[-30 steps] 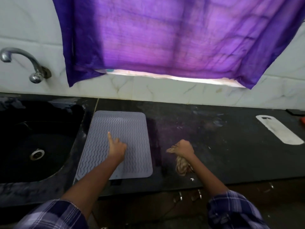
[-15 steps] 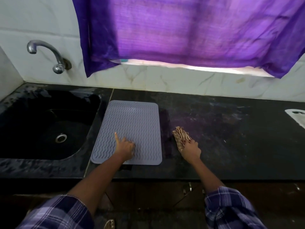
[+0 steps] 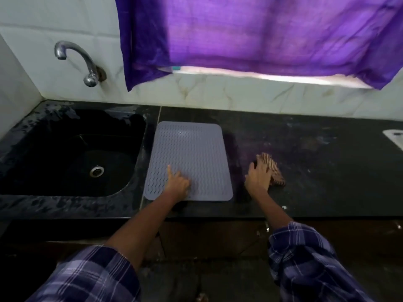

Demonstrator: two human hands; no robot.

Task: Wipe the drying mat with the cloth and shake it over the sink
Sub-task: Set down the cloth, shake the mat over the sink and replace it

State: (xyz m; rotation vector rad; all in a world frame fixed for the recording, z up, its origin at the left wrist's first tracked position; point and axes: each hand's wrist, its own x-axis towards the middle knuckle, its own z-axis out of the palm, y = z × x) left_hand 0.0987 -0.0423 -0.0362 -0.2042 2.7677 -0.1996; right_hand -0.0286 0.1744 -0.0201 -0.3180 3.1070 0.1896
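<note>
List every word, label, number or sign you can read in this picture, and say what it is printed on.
None can be read.
The drying mat shows only a raised wavy pattern, no lettering.
The cloth carries stripes, no text.
The white object at the counter's right edge has a dark mark, too small and blurred to read.
The tap and curtain show no writing.
</note>
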